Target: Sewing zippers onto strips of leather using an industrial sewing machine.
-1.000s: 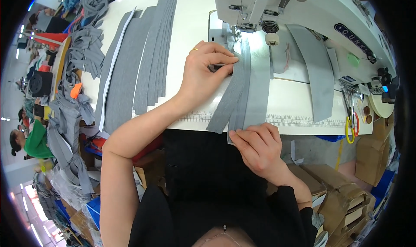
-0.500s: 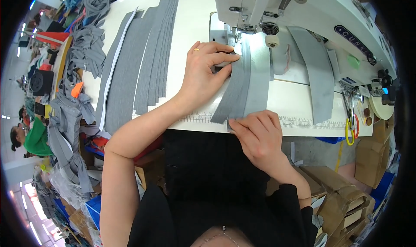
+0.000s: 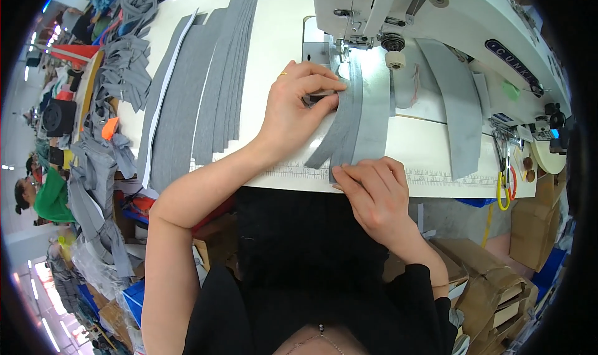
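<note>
Two grey fabric strips lie together under the needle area of a white sewing machine [image 3: 374,40]. The narrower upper strip [image 3: 327,144] slants toward me, its near end splayed to the left. My left hand [image 3: 303,99] pinches it between thumb and fingers close in front of the presser foot. Beneath it runs a wider grey strip [image 3: 372,124], reaching down to the table's ruler edge. At its near left corner my right hand [image 3: 378,193] is closed, thumb and forefinger on the fabric and the other fingers curled. The fingertips' exact hold is partly hidden.
Overlapping grey strips [image 3: 208,81] lie on the table to the left. Right of the machine bed are another grey strip [image 3: 453,112] and yellow-and-red-handled scissors [image 3: 503,190]. Cardboard boxes [image 3: 486,280] stand below right; heaped grey garments [image 3: 124,68] and a person in green [image 3: 53,196] are far left.
The upper strip's near end has shifted slightly away from me, toward the machine. My right hand has moved a little right and toward me; the left keeps its place by the presser foot.
</note>
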`<state>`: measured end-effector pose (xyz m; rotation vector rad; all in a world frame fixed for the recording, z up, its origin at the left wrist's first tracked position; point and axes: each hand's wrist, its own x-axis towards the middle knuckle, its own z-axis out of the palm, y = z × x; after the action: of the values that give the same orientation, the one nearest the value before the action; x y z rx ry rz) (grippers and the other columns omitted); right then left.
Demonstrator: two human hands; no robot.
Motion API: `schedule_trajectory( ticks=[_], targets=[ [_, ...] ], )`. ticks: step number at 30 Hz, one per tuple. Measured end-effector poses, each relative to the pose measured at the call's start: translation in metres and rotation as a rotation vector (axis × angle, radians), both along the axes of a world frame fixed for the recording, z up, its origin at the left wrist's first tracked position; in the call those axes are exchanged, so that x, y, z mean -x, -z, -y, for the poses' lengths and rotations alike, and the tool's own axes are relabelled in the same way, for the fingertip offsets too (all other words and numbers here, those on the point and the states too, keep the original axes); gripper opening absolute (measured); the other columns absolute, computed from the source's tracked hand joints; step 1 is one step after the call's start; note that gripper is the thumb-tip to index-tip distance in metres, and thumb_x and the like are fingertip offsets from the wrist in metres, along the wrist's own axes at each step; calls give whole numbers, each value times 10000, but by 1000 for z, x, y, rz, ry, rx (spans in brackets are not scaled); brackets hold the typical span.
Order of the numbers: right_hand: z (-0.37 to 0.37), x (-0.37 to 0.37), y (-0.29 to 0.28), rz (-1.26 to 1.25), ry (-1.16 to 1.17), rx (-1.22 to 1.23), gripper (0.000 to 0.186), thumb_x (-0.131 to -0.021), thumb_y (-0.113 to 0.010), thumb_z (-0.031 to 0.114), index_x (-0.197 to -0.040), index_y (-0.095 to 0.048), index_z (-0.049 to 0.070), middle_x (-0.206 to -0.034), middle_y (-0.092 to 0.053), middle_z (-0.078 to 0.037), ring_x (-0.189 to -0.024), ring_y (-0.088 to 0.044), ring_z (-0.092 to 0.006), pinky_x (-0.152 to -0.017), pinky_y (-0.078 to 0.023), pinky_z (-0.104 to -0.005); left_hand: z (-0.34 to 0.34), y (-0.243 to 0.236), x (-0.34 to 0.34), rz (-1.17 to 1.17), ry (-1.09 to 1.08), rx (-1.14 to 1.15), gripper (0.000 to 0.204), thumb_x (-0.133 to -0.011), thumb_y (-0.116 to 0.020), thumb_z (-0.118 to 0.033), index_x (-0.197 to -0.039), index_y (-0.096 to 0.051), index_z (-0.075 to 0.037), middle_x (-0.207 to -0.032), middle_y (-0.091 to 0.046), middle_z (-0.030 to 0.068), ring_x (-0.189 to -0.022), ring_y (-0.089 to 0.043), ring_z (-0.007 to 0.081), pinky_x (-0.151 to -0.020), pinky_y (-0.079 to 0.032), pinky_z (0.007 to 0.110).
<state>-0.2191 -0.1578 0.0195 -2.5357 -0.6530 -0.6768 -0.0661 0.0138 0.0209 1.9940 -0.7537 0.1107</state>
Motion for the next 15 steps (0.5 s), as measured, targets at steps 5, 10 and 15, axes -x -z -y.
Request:
schedule_trajectory(
  ticks=[5,10,15],
  targets=[
    [0,-3,2,53,-17,-56,253,-812,-776,98,-1053,-746,30,-988,-687,-39,-922,-662,-194,-857,-488,-369,-1,4,-2,8,9,-19,308,-844,-707,79,-1089,-813,-76,-1168,-686,82,-1078,-668,220,-869,-560,317],
    [1,-11,2,60,-7,-36,250,-800,-783,101,-1036,-733,39,-981,-686,-39,-922,-658,-197,-848,-488,-369,1,4,-2,47,8,-38,330,-848,-693,84,-1111,-811,-77,-1180,-678,89,-1083,-666,228,-868,-560,321],
    [3,-23,3,75,31,-7,242,-798,-778,101,-1028,-722,54,-979,-680,-28,-925,-646,-202,-872,-477,-382,2,2,-2,72,7,-62,372,-854,-663,100,-1150,-800,-77,-1201,-670,99,-1077,-665,230,-861,-558,316]
  ],
)
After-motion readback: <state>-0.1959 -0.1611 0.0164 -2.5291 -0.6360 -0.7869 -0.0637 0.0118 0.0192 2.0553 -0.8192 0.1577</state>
